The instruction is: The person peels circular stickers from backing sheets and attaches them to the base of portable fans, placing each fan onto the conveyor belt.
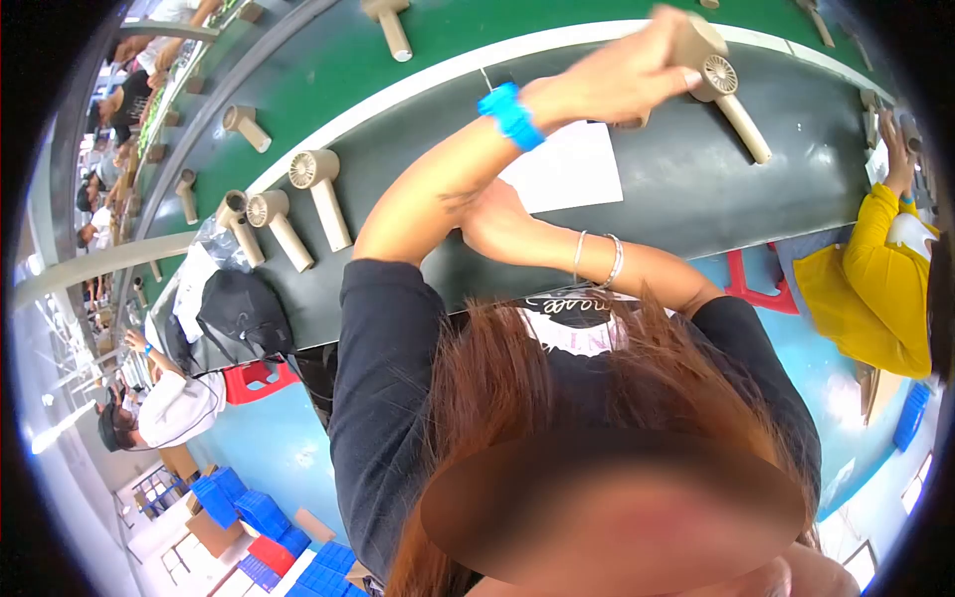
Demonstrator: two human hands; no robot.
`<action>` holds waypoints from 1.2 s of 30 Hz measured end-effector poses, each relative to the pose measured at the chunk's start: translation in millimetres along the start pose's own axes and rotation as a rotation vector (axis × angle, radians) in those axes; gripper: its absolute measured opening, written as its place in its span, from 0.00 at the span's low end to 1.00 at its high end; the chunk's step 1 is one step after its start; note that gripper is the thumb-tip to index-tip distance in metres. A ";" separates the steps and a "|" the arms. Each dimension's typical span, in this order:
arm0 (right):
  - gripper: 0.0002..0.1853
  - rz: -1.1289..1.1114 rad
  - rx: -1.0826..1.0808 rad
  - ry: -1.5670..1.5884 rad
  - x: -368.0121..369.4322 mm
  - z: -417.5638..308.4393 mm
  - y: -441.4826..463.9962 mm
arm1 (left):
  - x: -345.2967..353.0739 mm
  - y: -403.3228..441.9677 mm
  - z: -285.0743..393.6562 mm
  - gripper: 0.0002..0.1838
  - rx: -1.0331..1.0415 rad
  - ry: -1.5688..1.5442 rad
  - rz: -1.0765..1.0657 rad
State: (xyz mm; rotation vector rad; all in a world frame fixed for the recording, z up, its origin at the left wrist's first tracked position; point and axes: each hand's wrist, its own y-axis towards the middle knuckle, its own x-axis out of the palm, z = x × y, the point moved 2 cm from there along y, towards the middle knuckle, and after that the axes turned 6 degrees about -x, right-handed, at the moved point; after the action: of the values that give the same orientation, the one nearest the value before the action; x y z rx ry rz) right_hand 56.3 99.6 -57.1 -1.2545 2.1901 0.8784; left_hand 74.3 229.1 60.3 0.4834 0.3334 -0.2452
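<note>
Raised over the far side of the dark table (pixel 806 124), my left hand (pixel 637 80) is closed around the head of a beige handheld fan (pixel 718 75), its handle pointing down and right. Motion blurs some fingertips. A blue band circles that wrist. My right hand (pixel 492 224) lies beneath my crossed left forearm; its fingers are hidden, so its hold cannot be made out. Near it is a white sheet (pixel 572 169). Part of another beige object shows under my left hand.
Several beige fans, one (pixel 323 199) nearest, stand at left beside a black bag (pixel 244 313). More lie on the green belt (pixel 328 75) beyond a white rail. A person in yellow (pixel 880 289) is at right; others are at left, near red stools.
</note>
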 end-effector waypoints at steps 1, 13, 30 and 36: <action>0.10 -0.012 0.001 -0.013 -2.4 -1.9 0.5 | -18.3 -9.1 10.5 0.23 -0.071 -0.087 0.043; 0.02 0.323 0.318 0.911 -25.0 38.8 10.2 | -101.1 -148.6 84.0 0.25 -0.024 0.388 0.245; 0.26 0.549 -0.010 0.793 -124.4 -44.1 -24.5 | -42.4 -207.7 46.8 0.23 -0.191 0.477 0.595; 0.26 0.555 -0.007 0.812 -120.6 -39.5 -25.4 | -22.9 -207.3 40.8 0.22 -0.291 -0.015 0.669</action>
State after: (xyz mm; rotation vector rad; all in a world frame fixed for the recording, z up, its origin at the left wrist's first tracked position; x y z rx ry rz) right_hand 132.7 131.4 42.3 -1.1346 3.2858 0.6054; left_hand 0.1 34.7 17.4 0.2827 0.1733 0.4449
